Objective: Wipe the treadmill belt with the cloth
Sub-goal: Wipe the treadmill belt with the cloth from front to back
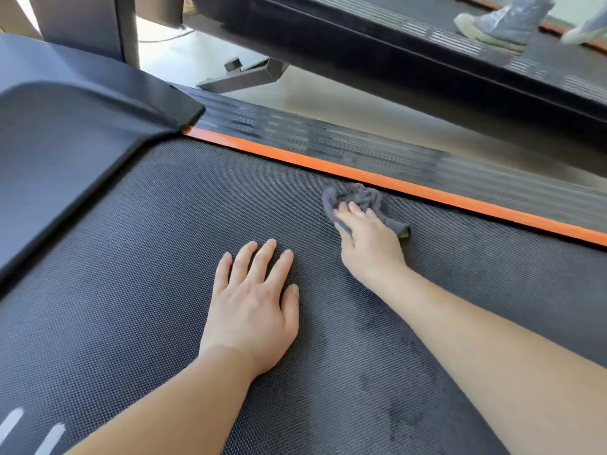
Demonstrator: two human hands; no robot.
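Belt: dark woven treadmill belt (131, 257), with darker patches.
Room: orange strip (328, 162), pale floor (328, 93), second treadmill (410, 50).
Left hand (253, 303): flat on the belt, fingers spread, holding nothing.
Right hand (368, 234): flat fingers pressing the grey cloth (364, 197) onto the belt beside the strip.
Hidden: cloth partly under the hand; shoes (499, 21) cut off.

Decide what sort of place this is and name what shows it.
Probably a gym: a textured treadmill belt with an orange side strip fills the view, a second treadmill stands alongside, and someone's shoes are on it.
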